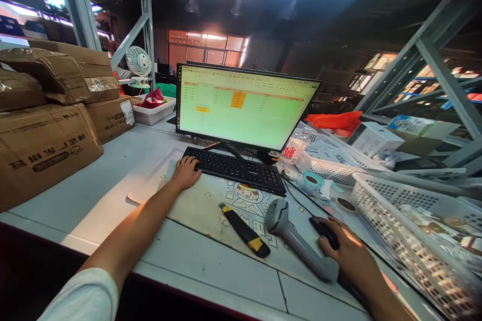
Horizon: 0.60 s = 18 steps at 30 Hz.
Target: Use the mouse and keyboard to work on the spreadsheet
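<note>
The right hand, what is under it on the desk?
Under the right hand lies a black mouse; only its front end shows. The rest of it and the mat below are covered.

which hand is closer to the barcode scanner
Right. The right hand rests on the mouse just beside the barcode scanner; the left hand sits at the keyboard's left end, well away.

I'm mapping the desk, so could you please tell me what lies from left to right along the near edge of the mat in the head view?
Left hand on the keyboard → box cutter → barcode scanner → right hand on the mouse → white basket.
</note>
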### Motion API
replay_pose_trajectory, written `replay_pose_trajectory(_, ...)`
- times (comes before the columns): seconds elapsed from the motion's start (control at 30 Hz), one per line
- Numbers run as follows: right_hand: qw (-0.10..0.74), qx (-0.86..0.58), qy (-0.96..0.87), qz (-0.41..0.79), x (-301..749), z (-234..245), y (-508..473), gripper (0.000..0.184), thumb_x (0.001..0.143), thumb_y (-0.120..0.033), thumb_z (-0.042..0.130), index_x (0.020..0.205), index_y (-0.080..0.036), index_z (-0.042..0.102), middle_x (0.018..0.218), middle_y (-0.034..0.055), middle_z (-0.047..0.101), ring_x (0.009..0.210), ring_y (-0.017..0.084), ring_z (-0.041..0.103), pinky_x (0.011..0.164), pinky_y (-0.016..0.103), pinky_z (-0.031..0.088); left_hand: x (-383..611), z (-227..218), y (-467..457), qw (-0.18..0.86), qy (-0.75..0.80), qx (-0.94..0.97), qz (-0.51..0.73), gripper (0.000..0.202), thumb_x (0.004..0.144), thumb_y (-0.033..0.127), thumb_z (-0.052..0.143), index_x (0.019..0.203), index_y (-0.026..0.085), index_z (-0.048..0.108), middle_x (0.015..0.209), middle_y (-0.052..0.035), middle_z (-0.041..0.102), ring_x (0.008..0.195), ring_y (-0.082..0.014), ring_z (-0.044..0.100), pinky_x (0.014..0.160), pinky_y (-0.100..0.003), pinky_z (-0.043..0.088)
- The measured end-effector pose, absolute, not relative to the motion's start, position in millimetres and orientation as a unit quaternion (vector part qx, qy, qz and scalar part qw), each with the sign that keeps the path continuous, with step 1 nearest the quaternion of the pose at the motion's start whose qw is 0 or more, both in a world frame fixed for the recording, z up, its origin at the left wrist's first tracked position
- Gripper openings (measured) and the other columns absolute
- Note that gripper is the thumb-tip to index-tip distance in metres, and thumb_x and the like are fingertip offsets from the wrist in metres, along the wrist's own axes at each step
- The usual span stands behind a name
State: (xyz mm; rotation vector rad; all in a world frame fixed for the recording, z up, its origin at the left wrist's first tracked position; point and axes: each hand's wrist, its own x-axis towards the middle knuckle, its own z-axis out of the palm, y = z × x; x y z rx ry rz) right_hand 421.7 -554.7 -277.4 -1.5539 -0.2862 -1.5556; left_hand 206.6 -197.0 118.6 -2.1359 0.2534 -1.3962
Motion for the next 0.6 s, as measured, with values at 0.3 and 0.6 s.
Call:
replay_pose_trajectory(0.3, 0.393, -0.605, -0.114, -0.683, 418, -277, -553, 0.057, 0.096, -0.059, 0.044, 0.126, -0.016, 0.068, 0.136, 0.0114, 0.064, 0.119, 0.034, 0.067, 0.102, 0.053, 0.057, 207, 119, -194, 0.280, 0.100, -0.799, -0.523, 0.048, 0.105, 0.042, 0.054, 0.148, 0.022, 0.057, 0.161, 0.0004, 0.044, 0.152, -0.0249, 0.030, 0.125, -0.045, 0.025)
replay_pose_trajectory(0.6, 0.255, -0.546, -0.118, -0.789, 403, -267, -552, 0.037, 0.106, -0.044, 0.044, 0.120, -0.015, 0.064, 0.116, 0.0088, 0.068, 0.097, 0.027, 0.070, 0.081, 0.044, 0.061, 207, 119, -194, 0.287, 0.094, -0.799, -0.520, 0.049, 0.106, 0.042, 0.052, 0.150, 0.022, 0.056, 0.161, -0.0002, 0.044, 0.152, -0.0251, 0.031, 0.125, -0.046, 0.025)
